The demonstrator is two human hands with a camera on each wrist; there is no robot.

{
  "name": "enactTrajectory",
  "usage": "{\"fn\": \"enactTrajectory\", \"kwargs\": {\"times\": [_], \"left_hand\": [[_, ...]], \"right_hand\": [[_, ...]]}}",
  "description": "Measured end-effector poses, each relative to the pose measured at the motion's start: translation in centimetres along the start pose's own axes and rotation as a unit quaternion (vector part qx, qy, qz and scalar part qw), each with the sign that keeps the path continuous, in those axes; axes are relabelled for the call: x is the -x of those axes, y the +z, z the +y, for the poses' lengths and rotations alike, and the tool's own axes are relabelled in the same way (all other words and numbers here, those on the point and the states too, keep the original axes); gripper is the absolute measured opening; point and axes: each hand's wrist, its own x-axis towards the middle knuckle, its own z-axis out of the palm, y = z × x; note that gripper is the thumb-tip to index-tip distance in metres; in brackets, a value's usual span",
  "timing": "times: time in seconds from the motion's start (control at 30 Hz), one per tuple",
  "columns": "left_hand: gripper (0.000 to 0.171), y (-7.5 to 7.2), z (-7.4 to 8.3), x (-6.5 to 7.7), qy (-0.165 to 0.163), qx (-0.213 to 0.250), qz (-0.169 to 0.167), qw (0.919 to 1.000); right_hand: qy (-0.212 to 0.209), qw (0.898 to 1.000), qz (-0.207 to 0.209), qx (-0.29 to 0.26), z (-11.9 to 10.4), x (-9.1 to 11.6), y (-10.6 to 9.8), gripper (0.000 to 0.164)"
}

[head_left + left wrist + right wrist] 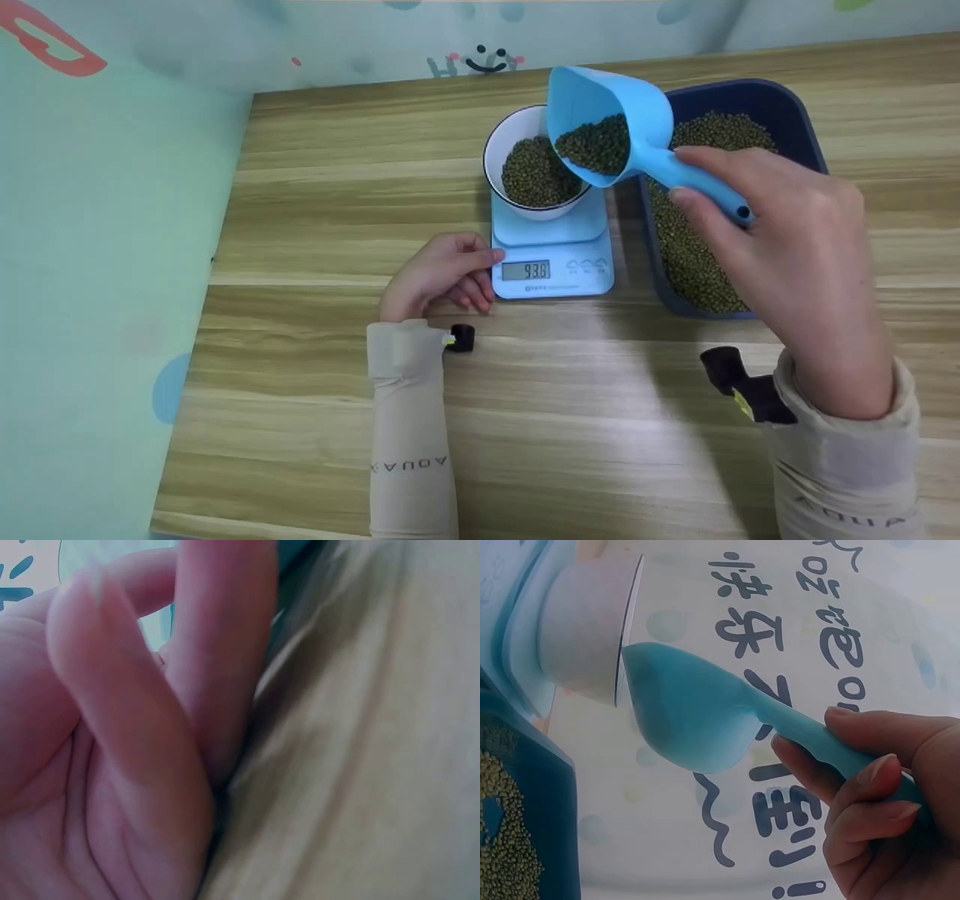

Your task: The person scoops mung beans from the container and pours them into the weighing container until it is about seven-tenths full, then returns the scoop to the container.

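My right hand point(810, 225) grips the handle of a light blue scoop point(651, 112), thumb and forefinger along it. The scoop is tilted over a white, dark-rimmed bowl point(496, 161), its lip at the bowl's right side. Small green beans point(600, 146), like mung beans, lie in the scoop; more beans point(536, 176) are heaped in the bowl. Under the bowl is a light blue kitchen scale point(555, 283), its display lit with digits beginning 93. My left hand point(446, 270) rests on the table with loosely bent fingers, thumb touching the scale's left edge.
A dark blue tub point(806, 127) holding many green beans point(694, 262) stands right of the scale, partly behind my right hand. The wood-grain table point(322, 225) meets a patterned wall point(360, 37) at the back and a pale green side point(97, 247) at the left.
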Motion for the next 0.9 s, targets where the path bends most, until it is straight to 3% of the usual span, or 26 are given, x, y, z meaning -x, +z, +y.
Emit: {"fn": "enactTrajectory", "kwargs": {"times": [0.5, 0.9], "left_hand": [[0.036, 0.01, -0.16, -0.17, 0.012, -0.001, -0.002, 0.9999], [0.036, 0.04, -0.03, -0.01, 0.003, 0.005, -0.004, 1.0000]], "right_hand": [[-0.003, 1.000, -0.001, -0.003, 0.16, 0.12, 0.30, 0.030], [-0.002, 1.000, -0.004, -0.007, -0.15, 0.02, 0.22, 0.030]]}}
